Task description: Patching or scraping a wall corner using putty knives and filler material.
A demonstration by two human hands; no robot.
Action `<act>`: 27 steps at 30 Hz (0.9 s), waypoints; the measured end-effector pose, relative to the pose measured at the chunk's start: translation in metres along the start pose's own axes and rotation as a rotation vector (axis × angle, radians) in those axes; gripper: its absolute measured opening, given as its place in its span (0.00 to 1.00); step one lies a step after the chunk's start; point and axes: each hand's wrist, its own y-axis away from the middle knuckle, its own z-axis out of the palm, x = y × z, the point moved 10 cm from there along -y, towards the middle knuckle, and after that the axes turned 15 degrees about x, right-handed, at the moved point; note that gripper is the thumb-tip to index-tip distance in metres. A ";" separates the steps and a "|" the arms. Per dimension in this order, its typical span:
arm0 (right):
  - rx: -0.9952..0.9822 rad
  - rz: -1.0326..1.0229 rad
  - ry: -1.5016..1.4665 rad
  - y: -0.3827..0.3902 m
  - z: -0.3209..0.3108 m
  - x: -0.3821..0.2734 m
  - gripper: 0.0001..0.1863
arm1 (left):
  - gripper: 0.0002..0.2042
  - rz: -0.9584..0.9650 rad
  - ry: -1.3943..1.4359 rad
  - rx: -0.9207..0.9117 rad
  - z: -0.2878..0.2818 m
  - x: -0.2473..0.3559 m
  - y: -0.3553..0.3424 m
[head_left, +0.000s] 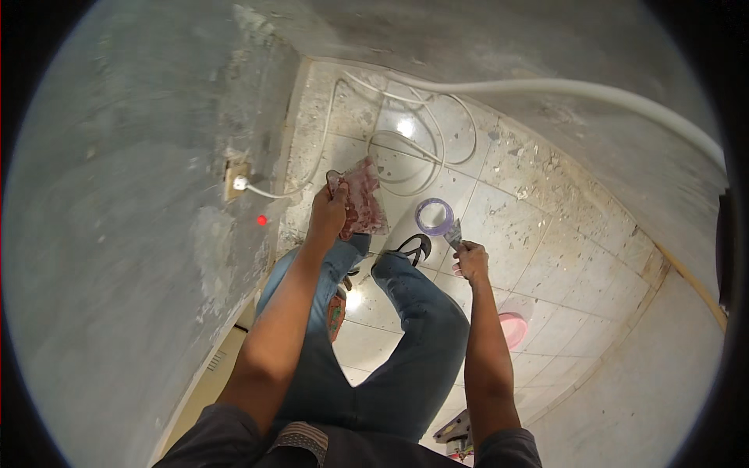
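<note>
My left hand (330, 209) is closed on the handle of a flat plastering trowel (361, 199), whose broad face is smeared with pinkish-red paste and speckled pale. My right hand (472, 264) grips a putty knife (456, 232), its blade at the right rim of a small round purple tub (421, 216) on the tiled floor; the tub has a pale inside. Below both hands are my legs in jeans, with a black flip-flop (418, 246) just under the tub.
Grey plastered walls (140, 203) enclose the tiled floor (507, 234) with debris along its edges. A white cable (316, 171) runs from a wall socket (230, 171) into loose loops. A pink basin (516, 327) lies right, behind my forearm. A thick white hose (577, 90) crosses the top.
</note>
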 end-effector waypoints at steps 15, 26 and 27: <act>0.010 0.187 -0.200 -0.116 0.112 0.097 0.14 | 0.16 0.228 -0.354 -0.223 0.124 -0.167 -0.059; 0.215 -0.147 -0.055 -0.206 0.040 0.037 0.09 | 0.11 0.675 -0.274 -0.345 0.216 -0.067 -0.039; 0.241 -0.238 -0.036 -0.216 0.028 0.030 0.10 | 0.11 0.764 -0.342 -0.334 0.228 -0.057 -0.029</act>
